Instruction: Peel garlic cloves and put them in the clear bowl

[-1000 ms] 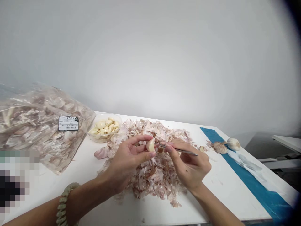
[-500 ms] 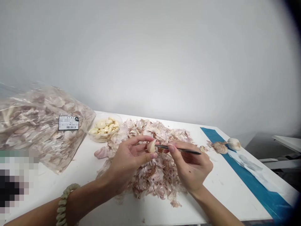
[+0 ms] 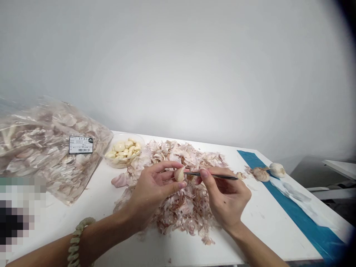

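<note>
Garlic clove (image 3: 179, 174), hands (image 3: 150, 193) (image 3: 226, 200) above husks (image 3: 180, 213), apparently.

Bright, even light falls on my left hand (image 3: 151, 194) and my right hand (image 3: 226, 198); shadows beneath them stay faint and soft; the white wall (image 3: 178, 74) ahead of my hands glows palest above them, greying toward the frame's edges; the white table (image 3: 267, 230) under my hands runs near glare; a plastic bag (image 3: 47, 148) left of my hands throws glossy highlights; a dark vignette (image 3: 346, 15) closes the corner far right of my hands; wide-angle distortion bends the table's edges; a pixelated block (image 3: 16, 211) obscures the lower left, beyond my left hand.
</note>
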Demonstrator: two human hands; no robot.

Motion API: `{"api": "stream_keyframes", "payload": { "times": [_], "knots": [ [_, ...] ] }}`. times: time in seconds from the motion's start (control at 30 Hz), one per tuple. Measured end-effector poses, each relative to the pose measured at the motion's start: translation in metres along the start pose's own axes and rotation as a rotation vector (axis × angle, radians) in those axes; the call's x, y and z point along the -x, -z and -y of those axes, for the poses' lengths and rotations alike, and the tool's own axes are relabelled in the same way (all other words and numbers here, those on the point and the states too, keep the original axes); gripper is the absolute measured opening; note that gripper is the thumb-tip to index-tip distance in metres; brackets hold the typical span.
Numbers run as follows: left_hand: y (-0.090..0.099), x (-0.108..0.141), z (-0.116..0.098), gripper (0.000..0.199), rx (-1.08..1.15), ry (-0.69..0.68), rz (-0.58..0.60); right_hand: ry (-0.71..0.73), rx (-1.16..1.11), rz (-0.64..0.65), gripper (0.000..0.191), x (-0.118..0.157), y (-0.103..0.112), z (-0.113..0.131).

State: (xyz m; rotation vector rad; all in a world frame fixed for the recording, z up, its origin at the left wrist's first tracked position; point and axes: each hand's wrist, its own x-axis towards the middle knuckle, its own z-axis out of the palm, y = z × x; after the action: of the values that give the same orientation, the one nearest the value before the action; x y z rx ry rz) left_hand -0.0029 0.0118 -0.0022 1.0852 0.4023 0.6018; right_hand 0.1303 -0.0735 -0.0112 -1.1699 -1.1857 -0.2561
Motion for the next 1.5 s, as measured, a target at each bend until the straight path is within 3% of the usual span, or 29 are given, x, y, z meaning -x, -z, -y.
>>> {"api": "stream_keyframes", "payload": {
  "times": [0.47, 0.87, 1.13, 1.5],
  "knots": [
    [-0.001, 0.000, 0.000, 0.033, 0.033, 0.043, -0.004, -0.010, 0.036, -0.032, 0.012, 0.000, 0.001, -0.004],
    [-0.002, 0.002, -0.001, 0.045, 0.108, 0.130, 0.038, 0.072, 0.099, -0.066, 0.014, -0.003, 0.001, -0.008],
    [-0.004, 0.000, -0.002, 0.040, 0.164, 0.121, -0.004, 0.134, 0.132, -0.065, 0.015, -0.006, 0.002, -0.008],
    [0.000, 0.000, 0.000, 0.043, 0.068, 0.077, 0.010, 0.195, 0.100, -0.054, 0.019, -0.006, 0.001, -0.002]
  ]
}}
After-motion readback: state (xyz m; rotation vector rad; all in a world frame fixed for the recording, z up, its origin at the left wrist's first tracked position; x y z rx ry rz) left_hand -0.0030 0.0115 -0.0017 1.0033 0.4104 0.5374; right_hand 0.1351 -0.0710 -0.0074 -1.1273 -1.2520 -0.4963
